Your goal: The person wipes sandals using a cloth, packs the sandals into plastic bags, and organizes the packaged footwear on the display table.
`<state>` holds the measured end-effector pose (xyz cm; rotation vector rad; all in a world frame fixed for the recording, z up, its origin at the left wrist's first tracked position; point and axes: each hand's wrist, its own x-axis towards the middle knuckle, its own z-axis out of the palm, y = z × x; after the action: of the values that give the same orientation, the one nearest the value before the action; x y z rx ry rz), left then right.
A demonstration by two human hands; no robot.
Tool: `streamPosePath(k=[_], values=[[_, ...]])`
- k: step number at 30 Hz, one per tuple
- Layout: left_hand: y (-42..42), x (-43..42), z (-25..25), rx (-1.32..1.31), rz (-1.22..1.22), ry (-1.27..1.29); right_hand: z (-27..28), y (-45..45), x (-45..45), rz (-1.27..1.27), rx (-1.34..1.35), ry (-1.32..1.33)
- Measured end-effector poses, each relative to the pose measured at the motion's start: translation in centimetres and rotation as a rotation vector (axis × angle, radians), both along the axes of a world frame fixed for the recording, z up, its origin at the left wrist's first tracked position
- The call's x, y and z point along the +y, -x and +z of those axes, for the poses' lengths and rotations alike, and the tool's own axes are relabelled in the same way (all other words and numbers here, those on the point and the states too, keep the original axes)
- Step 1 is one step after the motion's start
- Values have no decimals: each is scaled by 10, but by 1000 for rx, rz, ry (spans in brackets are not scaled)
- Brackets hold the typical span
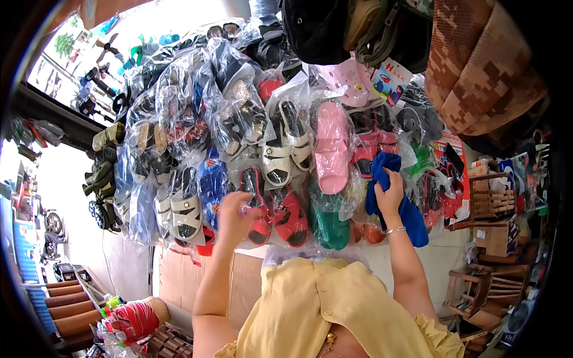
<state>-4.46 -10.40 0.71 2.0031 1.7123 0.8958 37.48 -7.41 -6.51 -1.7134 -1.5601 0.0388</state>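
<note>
The right hand is closed on one blue cloth, which spreads on both sides of it. The left hand is blurred, so one cannot tell if it grips; it is near two red sandals. Beyond these are one green shoe, one pink slipper, and two white sandals beside the slipper.
</note>
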Motion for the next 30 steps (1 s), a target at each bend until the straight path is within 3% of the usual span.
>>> streamPosePath(k=[3,5,7,8,11,12,15,17,19,20,22,23,24,25,27,30], values=[[-44,-22,-31,415,-171,-5,-2,0,0,0,-1,-8],[-36,-14,-58,337,-146,-17,-2,-1,2,-6,1,-10],[-18,-3,-60,-154,-128,98,-2,-4,-2,11,15,3],[-15,-6,-53,-437,36,79,-2,-5,-3,10,15,6],[37,3,-36,-796,189,35,-5,-5,-3,20,13,-11],[43,9,-23,-985,375,64,-5,-5,-3,9,10,-8],[73,19,-29,-1106,321,9,-8,-4,-2,-4,-1,-7],[57,14,-33,-1080,377,-51,-9,-5,-2,-9,-12,-10],[35,9,-29,-673,364,-240,-6,-4,-2,-5,-6,6],[17,5,-27,-747,379,-282,-4,-2,-1,-7,-9,8],[-25,-15,-24,-479,404,-280,-2,1,-2,-18,-67,5],[-39,-27,-65,-529,279,-299,-2,0,-3,-8,-71,6],[-55,-38,-89,-293,61,-240,-3,0,-1,-16,-71,6],[-68,-48,-100,-50,-152,-172,-5,1,0,-24,-65,6],[-90,-62,-92,78,-233,-230,-2,2,0,-14,-54,6],[-75,-42,-79,-322,-114,-280,0,-2,-5,21,-39,29]])
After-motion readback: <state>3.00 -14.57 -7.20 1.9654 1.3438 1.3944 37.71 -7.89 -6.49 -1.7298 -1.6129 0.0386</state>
